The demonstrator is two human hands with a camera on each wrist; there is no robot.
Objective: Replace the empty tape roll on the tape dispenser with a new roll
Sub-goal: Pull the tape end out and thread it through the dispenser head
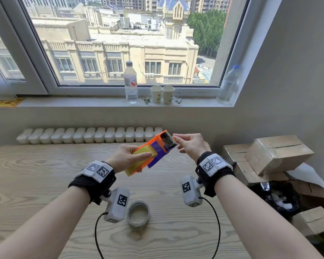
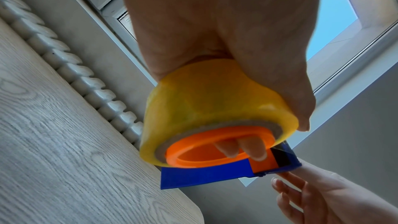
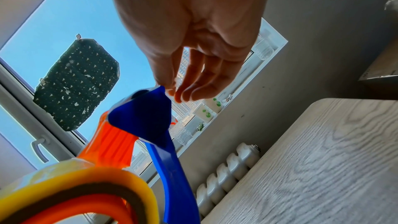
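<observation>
An orange and blue tape dispenser [image 1: 158, 148] [image 2: 204, 176] [image 3: 142, 117] is held tilted above the wooden table [image 1: 36, 184], carrying a full yellow tape roll [image 1: 137, 165] [image 2: 204, 94] [image 3: 86, 175] on its orange hub. My left hand [image 1: 133, 155] [image 2: 269, 135] grips the roll, thumb on top and fingers reaching through the hub. My right hand [image 1: 176, 139] [image 3: 172, 91] pinches the clear tape end at the dispenser's cutter end. A thin grey empty roll [image 1: 138, 214] lies flat on the table near me.
Cardboard boxes [image 1: 275, 154] and a black bin bag [image 1: 277, 199] crowd the table's right side. A white radiator [image 1: 90, 135] runs behind the table. On the window sill stand a water bottle [image 1: 130, 83] and two paper cups [image 1: 162, 94].
</observation>
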